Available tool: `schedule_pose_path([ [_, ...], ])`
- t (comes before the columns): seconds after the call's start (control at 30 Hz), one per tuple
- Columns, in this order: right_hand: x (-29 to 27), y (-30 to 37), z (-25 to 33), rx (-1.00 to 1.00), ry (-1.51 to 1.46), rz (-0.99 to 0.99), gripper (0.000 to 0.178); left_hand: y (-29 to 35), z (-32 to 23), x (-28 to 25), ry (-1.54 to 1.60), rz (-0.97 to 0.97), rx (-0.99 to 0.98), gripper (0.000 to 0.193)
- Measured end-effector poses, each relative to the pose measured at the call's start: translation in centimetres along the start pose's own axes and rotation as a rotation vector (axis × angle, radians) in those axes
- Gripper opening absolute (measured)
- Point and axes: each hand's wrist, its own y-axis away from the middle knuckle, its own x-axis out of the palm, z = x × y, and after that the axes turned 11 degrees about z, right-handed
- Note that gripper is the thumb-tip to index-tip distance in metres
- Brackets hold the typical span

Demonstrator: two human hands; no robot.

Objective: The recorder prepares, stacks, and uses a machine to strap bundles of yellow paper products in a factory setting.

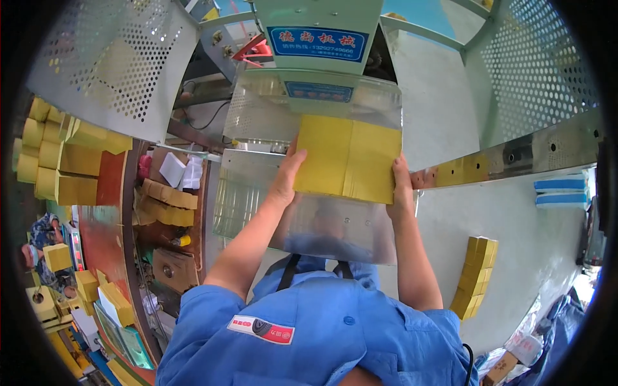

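Between my two hands is a yellow block [322,157], apparently paper, with a seam running down its middle as if two stacks lie side by side. My left hand [288,177] presses its left side, thumb on the edge. On the opposite side my right hand [402,185] grips near the lower right corner. The other fingers of both hands are mostly hidden at the sides and underneath. Below the block is a shiny metal plate [341,225], part of a machine. Whether the block rests on the plate or is held above it, I cannot tell.
A pale green machine body [315,55] rises ahead, with perforated guards [541,64] either side. At right, a metal bar [508,154] juts near my right hand. A yellow stack [475,276] stands on the floor. Left, a red-topped table [111,238] borders shelves; another person [48,235] is beyond.
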Motion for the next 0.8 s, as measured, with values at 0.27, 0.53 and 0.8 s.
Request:
schedule_pose_path([
  [0.27,-0.2,0.3,0.2,-0.041,0.01,0.011,0.058,0.2,0.4,0.6,-0.009,-0.02,-0.005,0.06],
  [0.53,-1.9,-0.2,-1.3,0.058,-0.047,-0.056,0.057,0.0,1.9,1.1,-0.056,-0.135,0.03,0.051],
  [0.8,-0.6,0.0,-0.4,0.085,-0.093,-0.13,0.05,-0.2,2.9,1.1,-0.121,-0.141,-0.05,0.05],
])
